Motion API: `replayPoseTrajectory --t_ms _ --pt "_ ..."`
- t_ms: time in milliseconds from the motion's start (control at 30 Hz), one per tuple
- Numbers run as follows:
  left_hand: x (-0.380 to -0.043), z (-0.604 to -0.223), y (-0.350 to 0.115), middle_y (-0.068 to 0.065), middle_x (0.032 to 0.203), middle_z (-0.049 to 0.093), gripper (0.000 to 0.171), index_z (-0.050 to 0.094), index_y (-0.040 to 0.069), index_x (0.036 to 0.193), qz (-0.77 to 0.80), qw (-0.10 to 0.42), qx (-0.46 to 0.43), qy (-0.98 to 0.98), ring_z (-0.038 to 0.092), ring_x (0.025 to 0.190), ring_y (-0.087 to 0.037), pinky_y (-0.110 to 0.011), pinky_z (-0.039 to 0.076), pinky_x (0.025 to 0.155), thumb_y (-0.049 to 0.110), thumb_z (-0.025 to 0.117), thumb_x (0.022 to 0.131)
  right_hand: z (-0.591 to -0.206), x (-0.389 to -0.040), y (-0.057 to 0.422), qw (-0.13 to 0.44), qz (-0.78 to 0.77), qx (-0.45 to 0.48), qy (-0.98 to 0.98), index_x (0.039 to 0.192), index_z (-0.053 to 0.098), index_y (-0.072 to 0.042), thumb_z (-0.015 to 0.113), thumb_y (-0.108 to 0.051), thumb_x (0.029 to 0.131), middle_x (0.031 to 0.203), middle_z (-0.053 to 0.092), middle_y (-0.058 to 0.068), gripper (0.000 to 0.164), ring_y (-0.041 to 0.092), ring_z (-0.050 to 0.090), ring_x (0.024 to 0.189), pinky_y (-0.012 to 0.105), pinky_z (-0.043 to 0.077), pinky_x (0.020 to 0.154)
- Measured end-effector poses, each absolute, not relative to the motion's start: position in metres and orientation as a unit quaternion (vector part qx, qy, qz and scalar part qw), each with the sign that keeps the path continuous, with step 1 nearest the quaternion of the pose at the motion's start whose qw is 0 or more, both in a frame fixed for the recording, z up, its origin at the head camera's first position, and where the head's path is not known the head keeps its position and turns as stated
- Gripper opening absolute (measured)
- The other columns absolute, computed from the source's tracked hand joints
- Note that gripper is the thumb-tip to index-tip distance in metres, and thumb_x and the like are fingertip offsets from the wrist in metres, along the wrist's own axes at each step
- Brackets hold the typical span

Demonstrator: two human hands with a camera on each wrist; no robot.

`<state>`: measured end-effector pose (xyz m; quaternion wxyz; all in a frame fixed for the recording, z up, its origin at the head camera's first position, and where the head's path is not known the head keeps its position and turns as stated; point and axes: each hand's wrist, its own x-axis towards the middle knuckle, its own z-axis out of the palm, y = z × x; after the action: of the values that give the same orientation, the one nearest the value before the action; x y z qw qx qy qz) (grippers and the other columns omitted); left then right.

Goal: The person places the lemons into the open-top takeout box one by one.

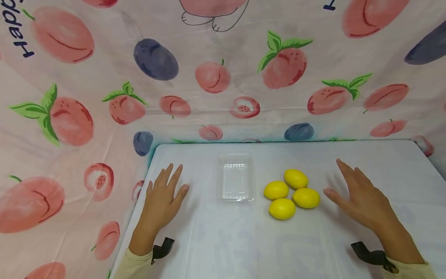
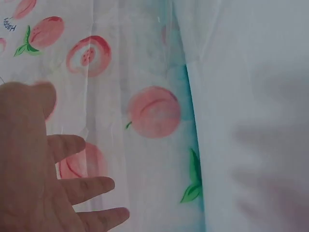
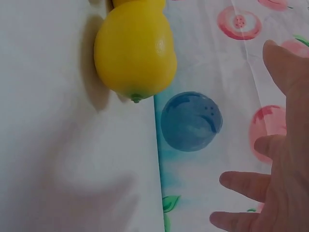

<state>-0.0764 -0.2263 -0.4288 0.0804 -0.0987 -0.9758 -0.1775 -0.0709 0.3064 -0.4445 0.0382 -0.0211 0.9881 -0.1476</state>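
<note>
Several yellow lemons [image 1: 282, 209] lie in a close cluster on the white table, right of the middle. Left of them sits a clear plastic container [image 1: 235, 182], its inside facing up. My left hand [image 1: 161, 201] hovers at the table's left side with fingers spread and holds nothing; the container is the nearest thing to it. On the other side, my right hand [image 1: 364, 199] is held out to the right of the lemons, fingers extended and thumb toward them, also holding nothing. In the right wrist view a lemon [image 3: 135, 50] shows large beside the hand, its green-tinged tip pointing down.
The white table [image 1: 223, 240] ends at a back edge against a hanging pink curtain [image 1: 223, 50] printed with fruit. The same cloth runs along the left side. Black straps [image 1: 163, 248] are worn at both wrists, by the beige sleeves [image 1: 134, 265].
</note>
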Motion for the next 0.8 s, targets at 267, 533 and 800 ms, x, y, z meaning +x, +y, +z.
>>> replayPoseTrajectory --t_ms 267,533,800 --pt "-0.076 -0.448 -0.208 -0.016 0.156 0.046 0.055 0.045 0.009 0.154 -0.328 0.059 -0.088 -0.939 0.043 0.146 -0.037 -0.061 0.035 0.117 0.041 0.043 0.109 -0.453 -0.073 0.303 0.088 -0.177 -0.019 0.98 0.165 -0.005 -0.021 0.051 -0.07 0.095 0.16 0.033 0.028 0.102 0.056 0.039 0.135 0.081 0.039 0.092" --pt "-0.08 -0.464 -0.184 -0.016 0.146 0.056 0.054 0.049 0.009 0.15 -0.431 0.023 -0.024 -0.902 0.059 0.128 -0.035 -0.056 0.05 0.103 0.043 0.043 0.109 -0.459 -0.07 0.3 0.096 -0.226 -0.031 0.969 0.166 0.0 -0.018 0.052 -0.062 0.099 0.152 0.048 0.025 0.095 0.05 0.05 0.129 0.077 0.045 0.087" --pt "-0.083 -0.478 -0.162 -0.013 0.146 0.058 0.052 0.047 0.01 0.151 -0.517 -0.024 0.056 -0.854 0.061 0.127 -0.033 -0.05 0.053 0.103 0.042 0.041 0.11 -0.47 -0.066 0.296 0.091 -0.278 -0.044 0.955 0.164 0.011 -0.012 0.055 -0.052 0.102 0.144 0.058 0.023 0.086 0.045 0.057 0.122 0.069 0.049 0.089"
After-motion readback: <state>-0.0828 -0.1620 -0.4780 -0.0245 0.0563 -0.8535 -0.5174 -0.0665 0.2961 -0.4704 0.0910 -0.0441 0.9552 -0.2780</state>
